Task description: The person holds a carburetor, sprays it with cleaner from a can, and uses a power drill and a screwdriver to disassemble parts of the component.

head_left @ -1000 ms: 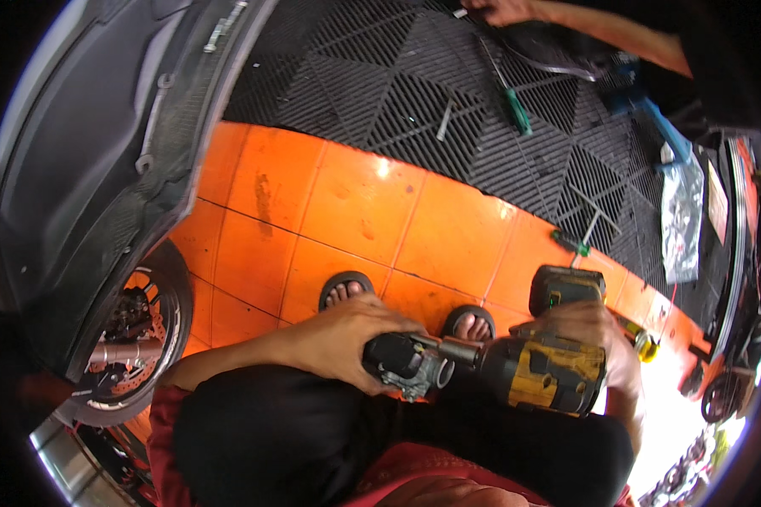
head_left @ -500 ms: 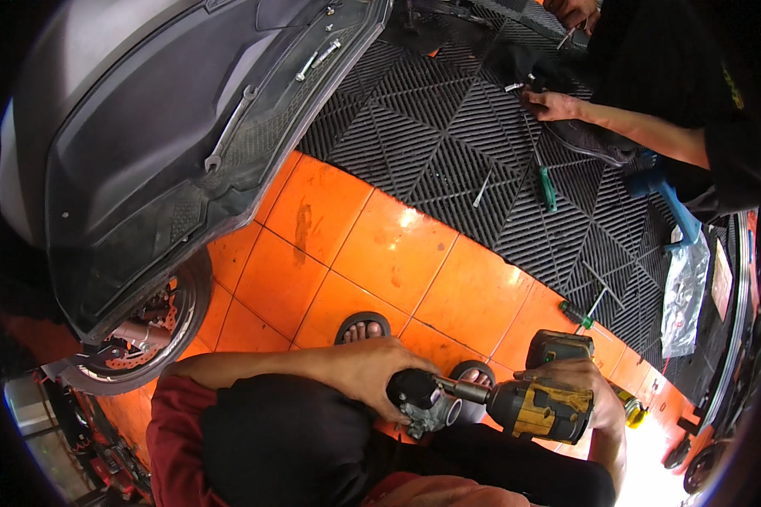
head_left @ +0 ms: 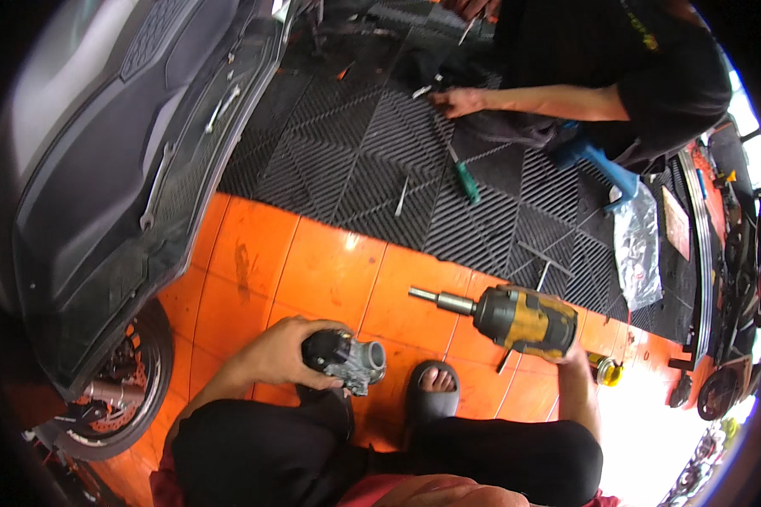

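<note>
My left hand [head_left: 281,348] is wrapped round a small carburetor [head_left: 351,362], which has a black round cover and a silver metal body with a round opening facing right. Over to the right, a yellow and black cordless impact driver [head_left: 524,321] is gripped by my right hand [head_left: 573,353], whose fingers are mostly hidden behind the tool. A long metal socket [head_left: 448,301] on the driver points left, above the carburetor and apart from it.
Far right, a person's hand [head_left: 458,103] works over a black ribbed mat [head_left: 313,182]. On the mat lie a green-handled screwdriver [head_left: 465,182], a T-handle tool [head_left: 544,269] and a plastic bag [head_left: 637,262]. A wrench [head_left: 157,188] rests on a grey vehicle panel [head_left: 84,177] at left, near a wheel [head_left: 156,372].
The driver's socket was against the carburetor and is now apart from it. My right hand has raised the driver; my left hand has shifted left with the carburetor. The view has also shifted.
</note>
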Demonstrator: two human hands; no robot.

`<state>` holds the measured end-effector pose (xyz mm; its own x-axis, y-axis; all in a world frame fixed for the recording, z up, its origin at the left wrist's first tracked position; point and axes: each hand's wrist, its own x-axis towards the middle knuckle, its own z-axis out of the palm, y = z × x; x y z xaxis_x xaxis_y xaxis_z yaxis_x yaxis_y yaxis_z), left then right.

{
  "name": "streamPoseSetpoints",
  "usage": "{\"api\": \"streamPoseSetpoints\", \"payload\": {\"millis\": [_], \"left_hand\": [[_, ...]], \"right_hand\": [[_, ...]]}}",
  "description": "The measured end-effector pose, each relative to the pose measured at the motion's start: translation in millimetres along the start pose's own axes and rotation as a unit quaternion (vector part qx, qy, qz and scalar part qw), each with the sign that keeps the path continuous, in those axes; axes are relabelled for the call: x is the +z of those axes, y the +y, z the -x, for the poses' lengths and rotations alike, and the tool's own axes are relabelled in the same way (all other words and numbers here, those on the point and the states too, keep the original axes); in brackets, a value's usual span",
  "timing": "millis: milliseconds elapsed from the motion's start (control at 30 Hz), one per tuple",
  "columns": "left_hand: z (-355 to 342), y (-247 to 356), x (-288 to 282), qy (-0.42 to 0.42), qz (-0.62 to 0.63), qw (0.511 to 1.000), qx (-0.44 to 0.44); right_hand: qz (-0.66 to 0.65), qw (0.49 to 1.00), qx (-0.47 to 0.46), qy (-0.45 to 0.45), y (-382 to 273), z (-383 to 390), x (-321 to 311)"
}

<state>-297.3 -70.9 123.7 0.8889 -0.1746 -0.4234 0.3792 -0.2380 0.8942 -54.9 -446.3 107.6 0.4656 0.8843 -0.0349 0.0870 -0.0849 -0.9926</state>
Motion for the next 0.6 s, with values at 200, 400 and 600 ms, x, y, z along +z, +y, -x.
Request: {"api": "streamPoseSetpoints", "payload": {"millis": [200, 400, 600], "left_hand": [[6.7, -3.5, 6.0, 0.144, 0.122, 0.982, -0.03], [-16.0, -12.4, 16.0, 0.306, 0.343, 0.888, 0.008], [-34.8, -34.0, -8.0, 0.308, 0.519, 0.797, -0.022]], "right_hand": [[0.057, 0.945, 0.064, 0.316, 67.2, -17.4, -9.8], [-0.071, 0.883, 0.003, 0.464, 108.0, -36.2, -19.6], [-0.061, 0.859, 0.051, 0.506, 123.3, -52.4, -14.2]]}}
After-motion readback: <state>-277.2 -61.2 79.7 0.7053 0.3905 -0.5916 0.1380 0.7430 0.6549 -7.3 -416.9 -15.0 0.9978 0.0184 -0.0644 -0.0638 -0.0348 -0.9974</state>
